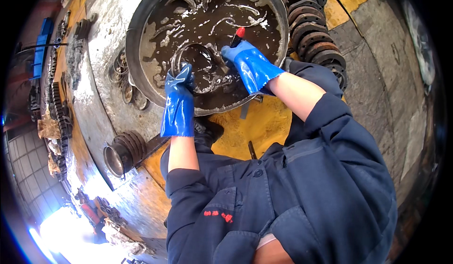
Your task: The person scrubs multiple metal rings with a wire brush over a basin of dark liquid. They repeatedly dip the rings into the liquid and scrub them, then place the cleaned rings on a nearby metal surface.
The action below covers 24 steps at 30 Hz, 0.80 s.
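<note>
My left hand, in a blue rubber glove, grips the near left side of a wet metal ring above dark liquid. The ring tilts over a big round black basin. In my right hand, gloved the same way, is a brush with a black, red-tipped handle. Its head points down to the ring's right side and is partly hidden by the glove; whether it touches cannot be told. Several curved metal pieces lie partly sunk in the liquid, among patches of foam.
Stacked dark metal discs stand close to the basin's right. Thin rings lie left of it, with a stack of wider rings nearer me. A blue object and rows of parts line the far left. Glare fills the lower left.
</note>
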{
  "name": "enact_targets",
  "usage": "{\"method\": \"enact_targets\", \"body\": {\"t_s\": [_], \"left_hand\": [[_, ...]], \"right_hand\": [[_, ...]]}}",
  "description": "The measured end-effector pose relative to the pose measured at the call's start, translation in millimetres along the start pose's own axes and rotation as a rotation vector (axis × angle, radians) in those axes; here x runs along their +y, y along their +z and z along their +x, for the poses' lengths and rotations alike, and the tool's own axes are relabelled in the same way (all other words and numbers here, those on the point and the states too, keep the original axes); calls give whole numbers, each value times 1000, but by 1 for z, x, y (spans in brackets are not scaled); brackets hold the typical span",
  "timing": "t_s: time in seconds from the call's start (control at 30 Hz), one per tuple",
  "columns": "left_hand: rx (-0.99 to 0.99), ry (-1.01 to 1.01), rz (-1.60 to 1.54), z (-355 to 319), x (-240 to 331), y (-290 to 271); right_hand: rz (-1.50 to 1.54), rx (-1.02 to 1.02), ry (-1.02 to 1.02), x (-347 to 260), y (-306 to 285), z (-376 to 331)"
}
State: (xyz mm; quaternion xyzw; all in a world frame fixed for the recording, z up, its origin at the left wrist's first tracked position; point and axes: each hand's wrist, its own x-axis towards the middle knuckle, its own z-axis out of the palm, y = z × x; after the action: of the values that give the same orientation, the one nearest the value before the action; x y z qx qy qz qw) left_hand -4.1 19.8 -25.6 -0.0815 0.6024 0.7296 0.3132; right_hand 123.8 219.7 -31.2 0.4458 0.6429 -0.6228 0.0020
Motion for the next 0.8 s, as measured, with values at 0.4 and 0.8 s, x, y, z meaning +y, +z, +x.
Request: {"method": "enact_targets", "body": {"t_s": [0.4, 0.8], "left_hand": [[301, -135, -8, 48, -51, -41], [176, -241, -227, 46, -36, -33]], "right_hand": [[868, -177, 269, -38, 45, -2], [80, -380, -39, 0, 5, -59]]}}
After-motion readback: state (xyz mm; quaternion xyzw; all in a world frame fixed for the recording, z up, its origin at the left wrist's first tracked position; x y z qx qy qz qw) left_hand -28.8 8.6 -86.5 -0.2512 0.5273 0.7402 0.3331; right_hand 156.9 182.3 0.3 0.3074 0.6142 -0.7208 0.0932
